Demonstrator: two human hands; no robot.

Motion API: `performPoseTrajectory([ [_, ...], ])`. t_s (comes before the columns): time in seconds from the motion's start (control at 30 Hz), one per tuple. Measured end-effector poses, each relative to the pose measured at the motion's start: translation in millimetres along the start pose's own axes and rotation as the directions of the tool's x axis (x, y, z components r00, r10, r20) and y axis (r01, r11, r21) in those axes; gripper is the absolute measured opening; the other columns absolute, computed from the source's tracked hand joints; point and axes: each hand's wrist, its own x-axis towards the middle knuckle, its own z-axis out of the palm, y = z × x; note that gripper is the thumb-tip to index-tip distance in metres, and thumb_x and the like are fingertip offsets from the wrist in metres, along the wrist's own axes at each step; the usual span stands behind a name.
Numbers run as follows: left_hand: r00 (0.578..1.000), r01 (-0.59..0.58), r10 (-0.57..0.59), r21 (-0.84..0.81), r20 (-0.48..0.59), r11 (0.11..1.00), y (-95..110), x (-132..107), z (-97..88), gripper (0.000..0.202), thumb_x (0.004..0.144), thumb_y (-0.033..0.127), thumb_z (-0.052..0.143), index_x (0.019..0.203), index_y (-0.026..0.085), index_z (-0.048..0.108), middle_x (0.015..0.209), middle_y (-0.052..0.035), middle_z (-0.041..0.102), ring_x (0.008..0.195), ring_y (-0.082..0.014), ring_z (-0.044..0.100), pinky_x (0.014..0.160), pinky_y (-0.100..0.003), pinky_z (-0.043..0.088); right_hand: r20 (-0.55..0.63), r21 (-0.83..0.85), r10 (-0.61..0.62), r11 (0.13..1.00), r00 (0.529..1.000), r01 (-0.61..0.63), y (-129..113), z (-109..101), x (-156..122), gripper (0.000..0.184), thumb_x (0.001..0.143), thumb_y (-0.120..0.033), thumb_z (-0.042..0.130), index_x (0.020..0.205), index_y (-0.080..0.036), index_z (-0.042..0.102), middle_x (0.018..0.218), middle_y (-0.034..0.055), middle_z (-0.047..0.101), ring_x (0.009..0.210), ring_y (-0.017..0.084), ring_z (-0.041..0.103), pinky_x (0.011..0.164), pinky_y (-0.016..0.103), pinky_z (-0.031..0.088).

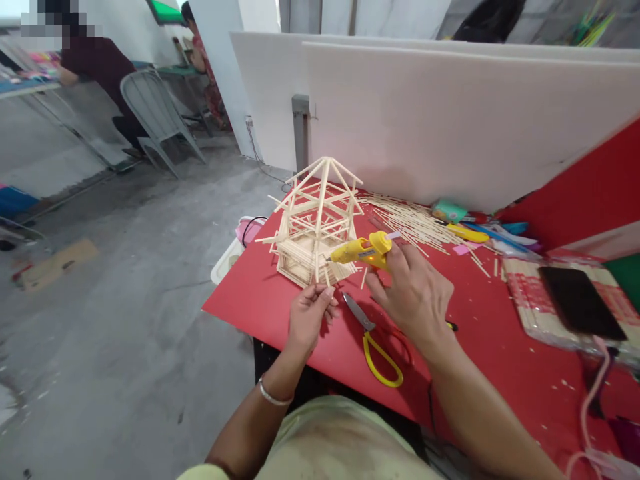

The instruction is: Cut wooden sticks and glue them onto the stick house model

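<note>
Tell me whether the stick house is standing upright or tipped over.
Upright. The stick house rests flat on the red table, roof peak pointing up; the nozzle of the glue gun is at its side.

The right hand [413, 297] grips a yellow glue gun [363, 250], its nozzle pointing left and nearly touching the lower front of a small stick house [317, 223] that stands near the corner of the red tabletop [490, 333]. The left hand [310, 317], a bracelet [273, 398] on its wrist, pinches the lower end of a thin stick [317, 267] held upright against the house. Yellow-handled scissors [373, 340] lie between the 2 hands. Behind the gun, loose sticks [415, 223] are scattered before a white foam board [450, 113]. A dark phone [580, 300] rests at the right. A person sits on a grey chair [155, 113] far left.
</note>
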Motion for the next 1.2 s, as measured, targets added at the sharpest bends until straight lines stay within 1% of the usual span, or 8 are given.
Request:
performPoseTrajectory([
  [0.17,1.000,0.003,-0.003,-0.025,-0.005,1.000,-3.9,1.5,0.2,0.028,0.080,0.039,0.072,0.086,0.013,0.064,0.066,-0.0001,0.065,0.047,-0.0088,0.060,0.040,-0.017,0.043,0.008,-0.037,-0.030,0.999,1.000,0.031,-1.1,0.6,-0.9,0.042,0.092,-0.042,0.047,0.124,-0.017,0.055,0.086,0.0055,0.057,0.071,0.016,0.051,0.054,0.029,0.020],
  [0.33,1.000,0.020,-0.020,-0.028,-0.004,0.999,-1.8,1.2,0.5,0.029,0.078,0.040,0.073,0.085,0.013,0.063,0.065,-0.0002,0.065,0.045,-0.0087,0.059,0.040,-0.018,0.043,-0.001,-0.060,-0.036,0.998,0.999,0.036,-2.0,1.8,-0.6,0.043,0.091,-0.040,0.049,0.126,-0.017,0.054,0.089,0.0059,0.058,0.073,0.016,0.052,0.054,0.029,0.021],
  [0.53,1.000,0.005,-0.005,-0.030,0.001,1.000,-4.1,2.0,0.3,0.029,0.079,0.041,0.072,0.086,0.013,0.063,0.067,-0.0010,0.066,0.046,-0.0088,0.059,0.039,-0.018,0.043,-0.017,-0.066,-0.049,0.997,0.999,0.048,-1.7,2.6,-0.5,0.040,0.092,-0.039,0.049,0.126,-0.018,0.054,0.091,0.0052,0.060,0.073,0.016,0.052,0.054,0.029,0.021],
  [0.73,1.000,0.008,-0.008,-0.032,-0.008,0.999,-2.7,2.5,0.8,0.031,0.078,0.042,0.073,0.084,0.014,0.064,0.066,-0.0010,0.066,0.046,-0.0087,0.059,0.040,-0.017,0.043,-0.048,-0.079,-0.066,0.995,0.997,0.062,-2.5,4.3,0.1,0.038,0.090,-0.038,0.051,0.122,-0.018,0.057,0.085,0.0032,0.058,0.069,0.015,0.049,0.052,0.029,0.018],
  [0.87,1.000,0.009,-0.009,-0.033,-0.014,0.999,-3.3,3.0,0.1,0.031,0.077,0.043,0.073,0.084,0.014,0.064,0.067,-0.0014,0.066,0.046,-0.0087,0.059,0.039,-0.017,0.043,-0.046,-0.072,-0.072,0.995,0.996,0.068,-2.3,3.1,0.2,0.037,0.090,-0.037,0.051,0.121,-0.018,0.057,0.085,0.0039,0.059,0.068,0.014,0.050,0.053,0.029,0.018],
  [1.03,1.000,-0.001,0.000,-0.037,-0.011,0.999,-5.9,4.1,-0.2,0.031,0.078,0.043,0.073,0.084,0.013,0.063,0.067,-0.0014,0.066,0.046,-0.0086,0.059,0.040,-0.018,0.044,-0.064,-0.065,-0.074,0.995,0.995,0.070,-1.7,3.4,0.9,0.037,0.091,-0.035,0.049,0.123,-0.017,0.056,0.090,0.0058,0.062,0.072,0.016,0.053,0.054,0.029,0.019],
  [1.2,1.000,-0.016,0.015,-0.055,-0.016,0.998,-4.3,6.7,2.3,0.031,0.077,0.042,0.074,0.083,0.013,0.063,0.066,-0.0011,0.066,0.045,-0.0086,0.059,0.040,-0.018,0.043,-0.082,-0.077,-0.079,0.994,0.993,0.073,-2.5,5.9,2.9,0.035,0.091,-0.035,0.049,0.120,-0.017,0.057,0.088,0.0055,0.062,0.071,0.016,0.051,0.055,0.029,0.022],
])
